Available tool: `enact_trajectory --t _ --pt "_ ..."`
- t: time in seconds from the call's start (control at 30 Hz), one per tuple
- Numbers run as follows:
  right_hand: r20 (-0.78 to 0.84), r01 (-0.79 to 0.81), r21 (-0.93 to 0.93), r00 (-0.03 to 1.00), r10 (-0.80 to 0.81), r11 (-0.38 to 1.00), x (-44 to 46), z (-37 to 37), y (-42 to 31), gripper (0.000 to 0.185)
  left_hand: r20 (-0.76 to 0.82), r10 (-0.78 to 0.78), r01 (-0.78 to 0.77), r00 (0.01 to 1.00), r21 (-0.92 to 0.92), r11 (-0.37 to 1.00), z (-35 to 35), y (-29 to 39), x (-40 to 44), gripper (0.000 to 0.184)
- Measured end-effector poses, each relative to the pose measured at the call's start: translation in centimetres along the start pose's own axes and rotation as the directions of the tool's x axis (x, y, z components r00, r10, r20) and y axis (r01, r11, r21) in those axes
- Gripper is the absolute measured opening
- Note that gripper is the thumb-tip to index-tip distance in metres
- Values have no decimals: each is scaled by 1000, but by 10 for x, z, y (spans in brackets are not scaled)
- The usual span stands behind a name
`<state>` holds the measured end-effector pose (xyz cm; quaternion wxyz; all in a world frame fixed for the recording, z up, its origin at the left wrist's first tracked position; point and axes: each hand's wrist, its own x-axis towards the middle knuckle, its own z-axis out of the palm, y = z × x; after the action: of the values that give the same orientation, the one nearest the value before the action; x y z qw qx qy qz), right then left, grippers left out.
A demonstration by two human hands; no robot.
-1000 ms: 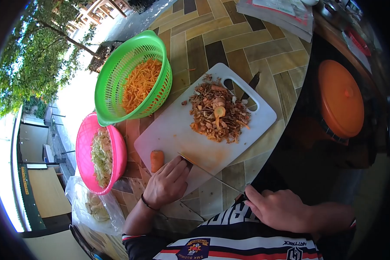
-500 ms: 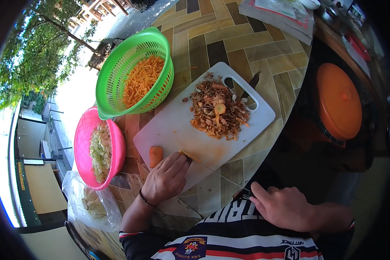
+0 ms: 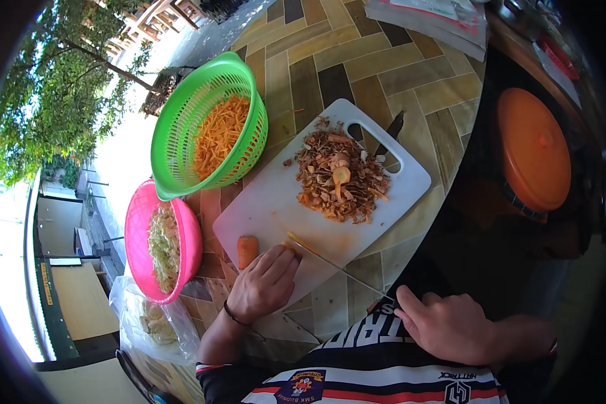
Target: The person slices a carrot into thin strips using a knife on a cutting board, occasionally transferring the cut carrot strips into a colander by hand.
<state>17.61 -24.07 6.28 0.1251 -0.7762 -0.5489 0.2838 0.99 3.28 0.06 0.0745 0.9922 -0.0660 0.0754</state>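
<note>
My right hand (image 3: 448,324) is closed around the handle of a knife (image 3: 347,273), whose thin blade reaches left over the white cutting board (image 3: 269,202). My left hand (image 3: 264,286) presses its bunched fingers on a piece of carrot (image 3: 291,248) at the board's near edge, and the fingers cover most of it. A narrow orange strip lies along the far side of the blade tip. Beside my left hand rests a thick carrot chunk (image 3: 247,251). Farther up the board is a heap of brown and orange shreds (image 3: 340,178) with a few carrot ends on top.
A green colander (image 3: 172,145) holds carrot strips (image 3: 222,133). Below it stand a pink basket (image 3: 139,239) of shredded pale-green vegetable (image 3: 163,244) and a clear plastic bag (image 3: 131,316). An orange lidded container (image 3: 535,151) is beyond the table's right edge. Plastic packages (image 3: 438,20) lie at the far edge.
The view has shifted slightly. The knife blade now shows more plainly, with a narrow orange strip beside its tip. My left hand stays on the carrot piece.
</note>
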Motion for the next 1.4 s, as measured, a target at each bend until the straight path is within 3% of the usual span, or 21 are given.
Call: enact_trajectory --t 0.7,0.9,1.0,1.1,1.2,1.4 --pt "43 2 82 999 -6 997 -4 0 5 29 18 -66 66 998 -28 997 1 3 -1 44" --pt "-18 25 102 1000 -23 994 -3 4 11 26 25 -68 68 997 -29 997 0 4 -2 46" --pt "-28 10 253 1000 -3 967 -1 4 17 23 41 -77 79 996 -36 996 1 3 -3 46" --pt "72 -40 398 997 12 916 5 2 28 20 45 -86 88 995 -37 995 -2 5 -1 46" --pt "133 -86 435 991 30 896 6 -4 31 20 43 -79 81 996 -44 996 0 3 -4 46" --pt "14 9 310 1000 -14 951 1 2 22 19 37 -62 63 997 -32 997 1 3 -6 46"
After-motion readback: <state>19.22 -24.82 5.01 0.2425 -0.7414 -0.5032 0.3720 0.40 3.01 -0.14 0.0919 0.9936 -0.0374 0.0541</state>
